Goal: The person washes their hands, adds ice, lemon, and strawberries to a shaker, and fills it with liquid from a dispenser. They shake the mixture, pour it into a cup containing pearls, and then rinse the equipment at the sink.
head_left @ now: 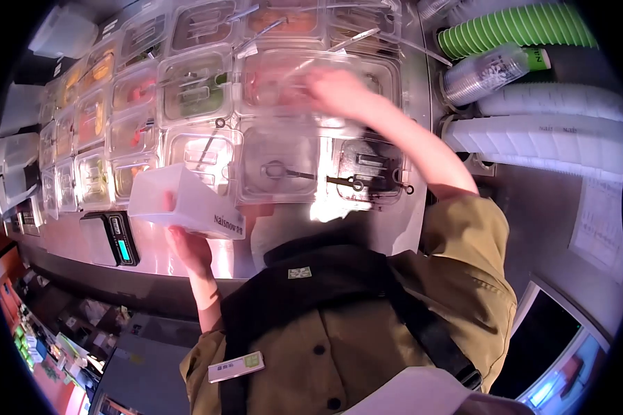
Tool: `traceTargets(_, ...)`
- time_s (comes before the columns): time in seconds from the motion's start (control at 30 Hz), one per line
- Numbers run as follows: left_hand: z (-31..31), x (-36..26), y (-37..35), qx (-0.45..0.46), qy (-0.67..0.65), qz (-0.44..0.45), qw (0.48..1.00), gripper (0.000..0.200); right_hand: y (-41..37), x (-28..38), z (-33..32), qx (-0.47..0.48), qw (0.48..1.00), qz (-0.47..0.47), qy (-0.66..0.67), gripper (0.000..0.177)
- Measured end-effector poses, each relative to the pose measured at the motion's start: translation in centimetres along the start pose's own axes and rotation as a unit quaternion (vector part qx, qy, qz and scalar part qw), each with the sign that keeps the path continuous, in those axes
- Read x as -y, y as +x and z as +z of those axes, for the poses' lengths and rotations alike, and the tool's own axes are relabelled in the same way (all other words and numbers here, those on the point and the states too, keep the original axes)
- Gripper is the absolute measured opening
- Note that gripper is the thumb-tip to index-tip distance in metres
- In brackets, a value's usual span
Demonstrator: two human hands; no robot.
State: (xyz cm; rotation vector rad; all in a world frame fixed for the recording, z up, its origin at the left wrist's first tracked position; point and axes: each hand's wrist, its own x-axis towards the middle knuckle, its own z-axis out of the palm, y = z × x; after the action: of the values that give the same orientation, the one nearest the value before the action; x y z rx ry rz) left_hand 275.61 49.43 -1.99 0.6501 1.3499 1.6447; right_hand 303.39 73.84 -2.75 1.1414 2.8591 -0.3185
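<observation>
My left hand [189,250] holds a white paper tub [185,202] printed "Naisnow" from below, tilted, over the front edge of the steel counter [62,238]. My right hand [333,90] reaches far forward over a bank of clear plastic topping bins [194,90]. Its fingers grip the raised clear lid [284,76] of a bin with pinkish contents. The hand is blurred. Below it are bins with spoons or ladles lying inside [284,171].
A black digital scale [111,238] sits on the counter left of the tub. Stacks lie sideways at the right: green cups [519,28], clear cups [484,70] and white cups [547,131]. A screen [561,346] is at lower right.
</observation>
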Motion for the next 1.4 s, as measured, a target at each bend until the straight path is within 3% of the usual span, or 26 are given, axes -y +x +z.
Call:
traceTargets(0.07, -0.3, 0.5, 0.0, -0.027, 0.022, 0.004, 0.999, 0.057, -4.7, -4.1, -0.7, 0.09, 0.992, 0.086, -0.033, 0.029)
traceTargets(0.13, -0.2, 0.7, 0.0, -0.043, 0.042, -0.001, 0.998, 0.05, -8.2, -6.9, -1.3, 0.091, 0.988, 0.092, -0.084, 0.026)
traceTargets(0.2, 1.4, 1.3, 0.4, -0.051, 0.041, 0.001, 0.998, 0.047, -9.1, -8.9, -0.2, 0.056, 0.99, 0.091, -0.092, 0.023)
traceTargets(0.23, 1.5, 1.3, 0.6, -0.012, 0.02, -0.016, 1.0, 0.056, -9.1, -9.2, -0.1, 0.039, 0.991, 0.09, -0.096, 0.022)
traceTargets(0.33, 2.2, 0.9, 0.8, 0.053, 0.044, 0.01, 0.998, 0.044, -7.2, -9.4, 1.1, -0.043, 0.995, 0.064, -0.065, 0.02)
traceTargets(0.43, 0.9, 1.5, 1.1, 0.038, 0.102, -0.011, 0.994, 0.059, -5.7, -9.0, 2.0, -0.049, 0.993, 0.062, -0.084, 0.017)
traceTargets(0.53, 1.1, 1.2, 0.5, -0.027, 0.089, 0.04, 0.995, 0.045, -7.1, -8.4, 2.1, -0.122, 0.989, 0.036, -0.072, 0.017)
traceTargets(0.6, 1.3, 0.8, 0.0, -0.024, 0.069, 0.01, 0.997, 0.046, -8.9, -6.0, 0.8, -0.18, 0.983, 0.014, -0.041, 0.02)
traceTargets(0.67, 0.8, 1.0, -0.3, -0.03, 0.069, 0.001, 0.997, 0.046, -12.7, -2.1, 0.8, -0.109, 0.993, -0.038, 0.014, 0.017)
traceTargets(0.77, 1.5, 1.1, -0.4, -0.036, 0.087, -0.012, 0.996, 0.044, -16.9, 1.4, 3.0, 0.017, 0.998, -0.014, 0.052, 0.023)
traceTargets(0.87, 2.3, 0.8, -0.4, -0.021, 0.097, -0.007, 0.995, 0.046, -17.8, 2.4, 4.5, -0.069, 0.997, 0.012, 0.03, 0.018)
traceTargets(1.0, 3.7, 0.0, -0.4, 0.048, 0.071, 0.03, 0.996, 0.055, -18.0, 2.3, 4.7, -0.053, 0.999, 0.011, 0.003, 0.016)
traceTargets(1.13, 2.4, 1.3, -0.5, 0.08, 0.04, 0.01, 0.996, 0.066, -17.3, -0.6, 2.5, -0.045, 0.997, -0.006, -0.059, 0.015)
traceTargets(1.27, 3.6, 0.3, -1.3, 0.076, 0.042, 0.011, 0.996, 0.067, -15.8, -4.3, 1.0, -0.021, 0.986, -0.098, -0.135, 0.021)
traceTargets(1.3, 3.5, 0.3, -1.4, 0.072, 0.04, 0.009, 0.997, 0.067, -15.5, -4.7, 0.3, -0.014, 0.971, -0.14, -0.195, 0.02)
traceTargets(1.4, 3.2, -0.3, -1.8, 0.095, 0.066, -0.007, 0.993, 0.066, -15.0, -6.0, -1.1, 0.013, 0.958, -0.206, -0.2, 0.013)
